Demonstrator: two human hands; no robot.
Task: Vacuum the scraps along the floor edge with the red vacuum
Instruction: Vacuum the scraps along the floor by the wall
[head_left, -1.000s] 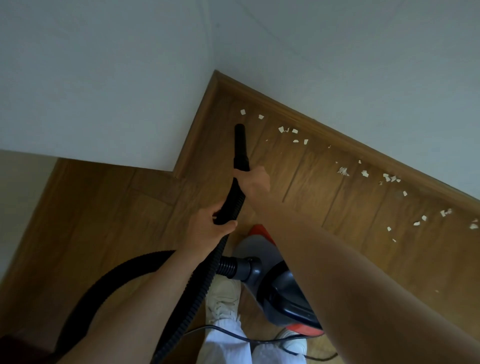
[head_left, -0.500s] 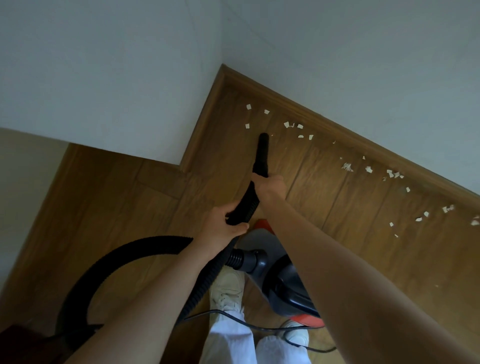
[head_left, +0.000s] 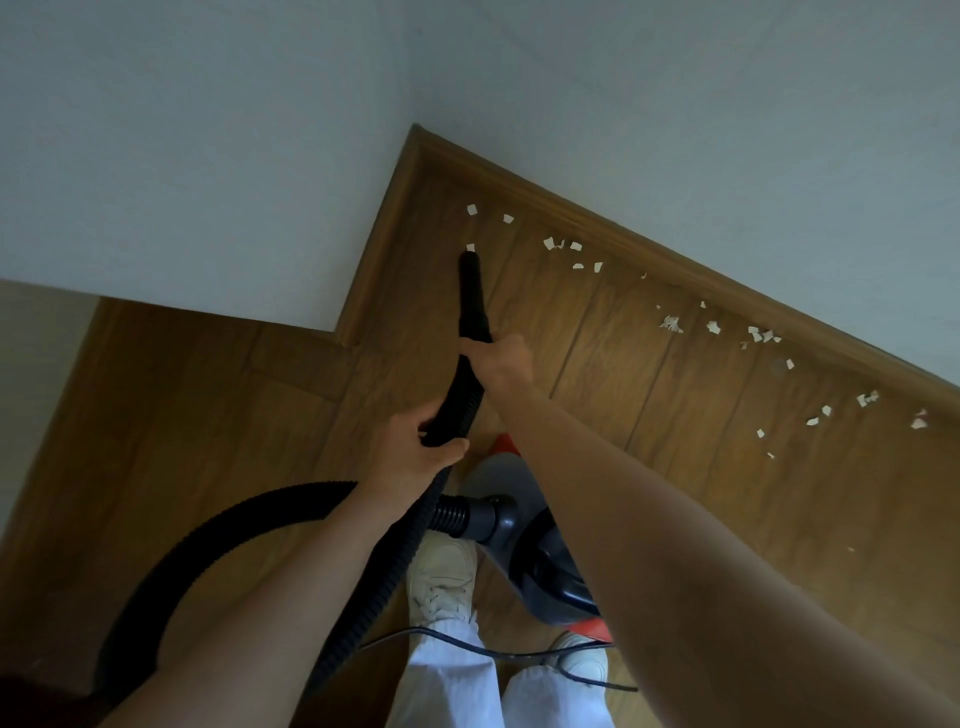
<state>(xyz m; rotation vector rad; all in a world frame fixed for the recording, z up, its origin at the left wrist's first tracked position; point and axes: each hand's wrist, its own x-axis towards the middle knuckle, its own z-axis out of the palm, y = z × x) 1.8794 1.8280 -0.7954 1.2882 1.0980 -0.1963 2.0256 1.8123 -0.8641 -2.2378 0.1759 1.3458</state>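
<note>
The right hand (head_left: 501, 361) curls round the black nozzle (head_left: 471, 296) near its base, and the left hand (head_left: 415, 457) grips the ribbed black hose (head_left: 363, 603) lower down. The nozzle tip sits just beside one pale scrap (head_left: 470, 247) on the wooden floor (head_left: 727, 493). More scraps (head_left: 670, 323), roughly two dozen, trail along the baseboard (head_left: 675, 260) to the right. One red vacuum (head_left: 540, 566) stands by two white shoes (head_left: 441, 577), its cord (head_left: 467, 642) across the legs
</note>
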